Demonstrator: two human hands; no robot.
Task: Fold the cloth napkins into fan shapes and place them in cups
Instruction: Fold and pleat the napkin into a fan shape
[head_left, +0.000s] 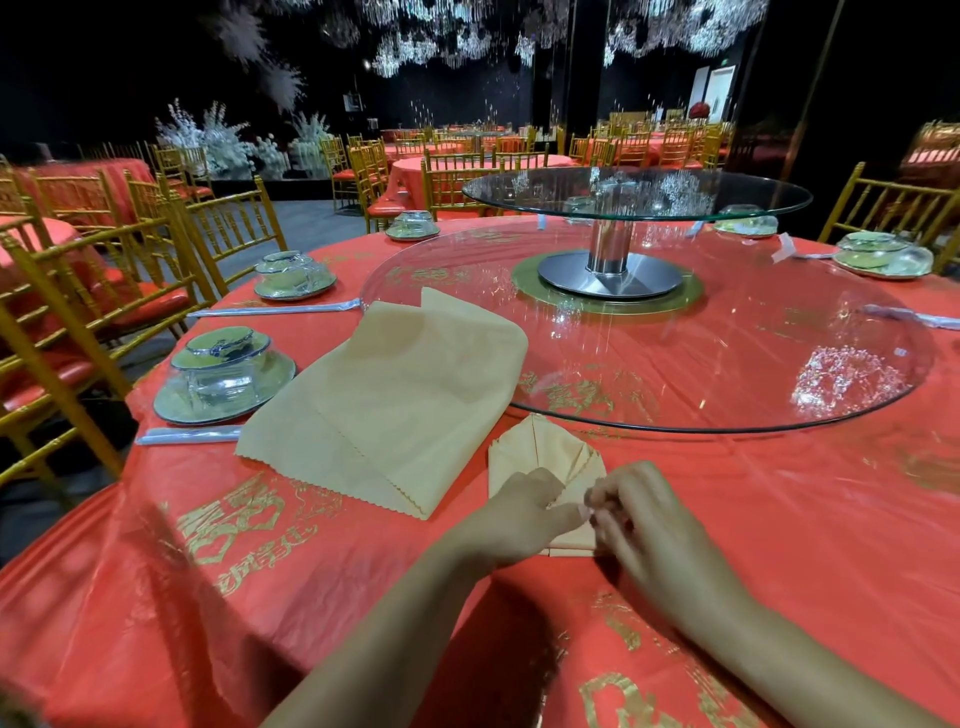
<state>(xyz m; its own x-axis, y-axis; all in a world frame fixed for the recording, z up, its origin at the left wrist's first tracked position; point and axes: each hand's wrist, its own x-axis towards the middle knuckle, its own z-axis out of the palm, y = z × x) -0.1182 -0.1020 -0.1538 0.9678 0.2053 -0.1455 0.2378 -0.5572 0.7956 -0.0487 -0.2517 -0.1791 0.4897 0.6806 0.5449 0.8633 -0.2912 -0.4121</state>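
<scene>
Folding is in hand: both hands, left (519, 514) and right (649, 519), pinch the near edge of the small napkin (545, 452) on the red table (779, 493). Next move probably needs even pleats; the stack (384, 400) waits beside

Tan napkins: we count two, a large napkin (384, 395) left of and nearer than the raised turntable (636, 195), and a small folded napkin (540, 447) in front of it.
Glass discs: two, the turntable and a wider lower disc (727, 364) beneath it.
Wrapped place settings (295, 275): five, three left of it, two right.
Long utensil packets (189, 435): three plainly seen, two left, one right.
Hands: two, the left hand (519, 512) and the right hand (654, 525).
</scene>
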